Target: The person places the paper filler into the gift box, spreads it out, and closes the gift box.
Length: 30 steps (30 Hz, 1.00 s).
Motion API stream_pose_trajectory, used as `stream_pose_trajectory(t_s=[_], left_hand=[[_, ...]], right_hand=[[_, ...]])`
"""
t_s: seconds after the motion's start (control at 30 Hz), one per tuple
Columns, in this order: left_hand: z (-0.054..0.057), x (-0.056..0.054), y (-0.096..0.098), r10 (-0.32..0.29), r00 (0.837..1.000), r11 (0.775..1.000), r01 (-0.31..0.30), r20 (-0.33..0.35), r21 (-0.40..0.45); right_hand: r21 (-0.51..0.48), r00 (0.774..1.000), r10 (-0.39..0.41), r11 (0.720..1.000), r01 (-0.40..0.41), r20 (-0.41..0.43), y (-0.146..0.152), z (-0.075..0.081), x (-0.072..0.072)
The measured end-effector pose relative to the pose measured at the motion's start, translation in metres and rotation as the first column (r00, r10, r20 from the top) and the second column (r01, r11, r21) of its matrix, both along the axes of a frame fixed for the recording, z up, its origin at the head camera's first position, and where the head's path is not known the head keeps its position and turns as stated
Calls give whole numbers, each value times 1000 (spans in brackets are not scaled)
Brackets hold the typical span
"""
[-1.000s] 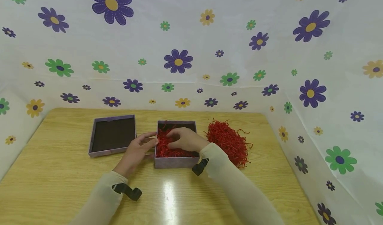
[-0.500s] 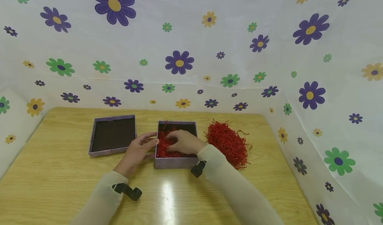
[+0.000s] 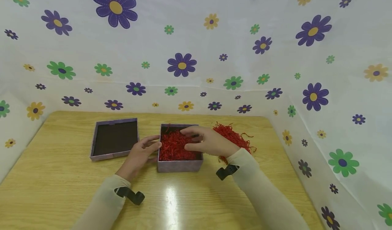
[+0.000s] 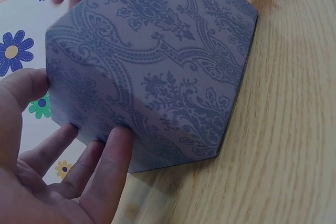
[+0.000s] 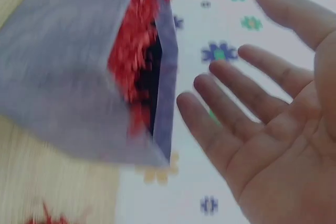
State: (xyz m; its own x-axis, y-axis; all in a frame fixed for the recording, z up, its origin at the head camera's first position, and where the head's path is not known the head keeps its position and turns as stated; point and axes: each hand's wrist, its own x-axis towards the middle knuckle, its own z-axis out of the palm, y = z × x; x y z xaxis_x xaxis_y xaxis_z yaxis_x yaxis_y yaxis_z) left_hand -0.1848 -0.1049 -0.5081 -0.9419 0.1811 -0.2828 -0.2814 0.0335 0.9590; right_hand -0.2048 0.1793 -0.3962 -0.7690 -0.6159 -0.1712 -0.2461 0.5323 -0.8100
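A purple-grey patterned gift box (image 3: 180, 166) sits on the table, filled with red shredded paper (image 3: 174, 146). My left hand (image 3: 141, 155) holds the box at its left side. In the left wrist view, the thumb lies at the rim and the other fingertips (image 4: 122, 136) rest on the patterned outer wall. My right hand (image 3: 211, 141) hovers over the box's right side. Its fingers are spread apart with nothing in them, and its palm shows bare in the right wrist view. Part of the paper and the right rim are hidden beneath it.
A box lid (image 3: 114, 138) lies inside-up to the left, its dark interior showing. Right of the box is a pile of red shredded paper (image 3: 231, 134), partly covered by the right hand and forearm. A flower-print sheet (image 3: 196, 46) hangs behind the wooden table (image 3: 171, 199).
My right hand has risen out of the paper inside the box and shifted right, its fingers opening. More red paper shows in the box. My left hand stays at the side.
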Motion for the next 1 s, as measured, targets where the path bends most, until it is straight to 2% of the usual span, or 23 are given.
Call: stream_pose_trajectory(t_s=[0.13, 0.23, 0.37, 0.53, 0.8, 1.0], left_hand=[[-2, -1, 0, -3, 1000, 1000, 3, 2, 5], [-3, 0, 0, 3, 1000, 1000, -3, 5, 5], [-3, 0, 0, 10, 1000, 1000, -10, 4, -1], [-3, 0, 0, 10, 1000, 1000, -10, 1, -5], [-4, 1, -1, 10, 1000, 1000, -10, -5, -7], [-3, 1, 1, 7, 1000, 1000, -7, -10, -5]], right_hand=[[-78, 1000, -31, 997, 30, -4, 37, 4, 2], [-89, 995, -86, 993, 82, -45, 67, 2, 3], [-82, 983, -165, 984, 159, -77, 107, -11, 4], [-71, 966, -251, 966, 247, -56, 146, -32, 7], [14, 942, -327, 944, 329, -74, 175, -64, 12], [44, 940, -336, 940, 339, -59, 180, -84, 13]])
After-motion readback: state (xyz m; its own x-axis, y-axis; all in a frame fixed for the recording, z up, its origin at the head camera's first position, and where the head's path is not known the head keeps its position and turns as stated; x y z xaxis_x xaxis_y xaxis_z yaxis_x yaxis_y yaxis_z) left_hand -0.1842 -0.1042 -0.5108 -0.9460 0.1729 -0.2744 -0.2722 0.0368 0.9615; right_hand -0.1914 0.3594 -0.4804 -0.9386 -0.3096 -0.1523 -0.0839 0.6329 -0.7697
